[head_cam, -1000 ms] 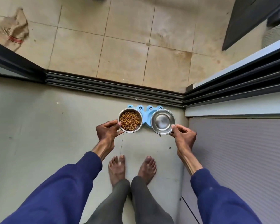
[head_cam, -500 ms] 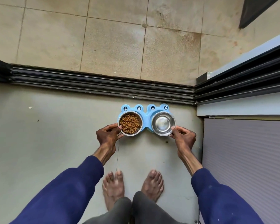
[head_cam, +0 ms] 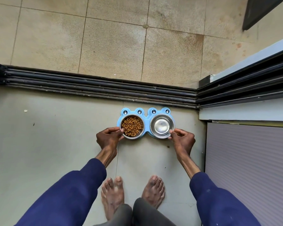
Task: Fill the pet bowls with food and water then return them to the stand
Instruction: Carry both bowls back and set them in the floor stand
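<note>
A light blue frog-shaped stand (head_cam: 146, 119) sits on the grey floor just in front of the door track. Its left ring carries a steel bowl of brown kibble (head_cam: 132, 125). Its right ring carries a shiny steel bowl (head_cam: 162, 126) that looks to hold clear water. My left hand (head_cam: 108, 138) pinches the near left rim of the kibble bowl. My right hand (head_cam: 183, 139) pinches the near right rim of the shiny bowl. Both bowls rest down in the stand.
A dark sliding-door track (head_cam: 98, 87) runs across behind the stand, with beige tiles (head_cam: 111, 46) beyond. A ribbed grey panel (head_cam: 248, 168) and a white sill (head_cam: 245, 113) stand to the right. My bare feet (head_cam: 132, 194) are on the floor below the stand.
Both bowls have come down from just above the stand into its rings, and the frog eyes of the stand are now in full view. My hands keep their hold on the rims.
</note>
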